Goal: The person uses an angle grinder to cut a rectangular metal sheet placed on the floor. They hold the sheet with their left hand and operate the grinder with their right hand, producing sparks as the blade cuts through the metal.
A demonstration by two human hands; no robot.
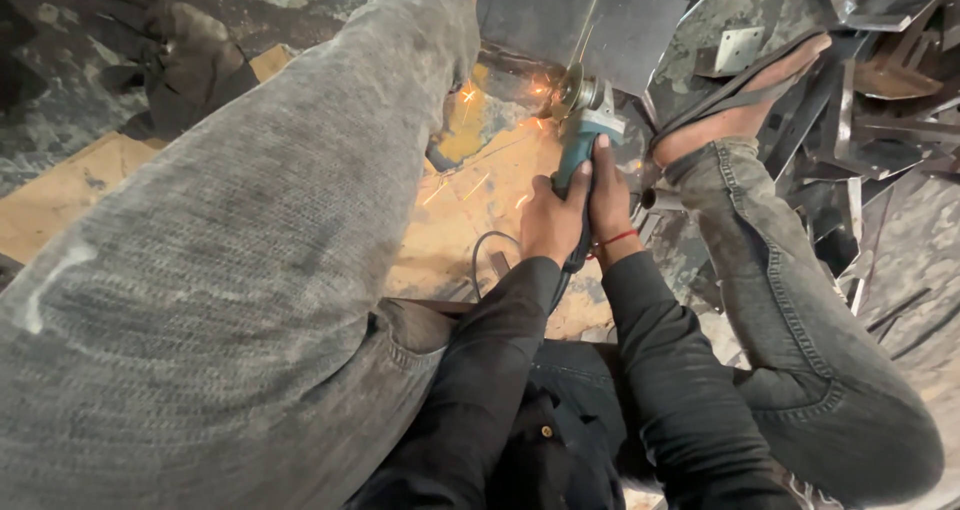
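Both hands are wrapped around the body of a teal-bodied angle grinder with a round metal disc (580, 120), which lies far from the person, just right of the scene's middle. The left hand (552, 222) is closed fully around the near end of the grinder's handle, fingers curled over its left side. The right hand (608, 198), with a red thread at its wrist, is closed on the same handle from the right, touching the left hand. The disc (572, 92) meets the edge of a dark flat steel sheet (570, 15) standing at the far side, and orange sparks (470, 98) scatter leftward over a yellowish worn floor patch (480, 195). A black cable (483, 255) loops on the floor near the hands. A grey-trousered left leg (250, 270) fills the left and near part of the view; the right leg in dark jeans (790, 300) bends at right, its sandalled foot (740, 100) resting against a heap of cut steel offcuts (880, 80) at far right
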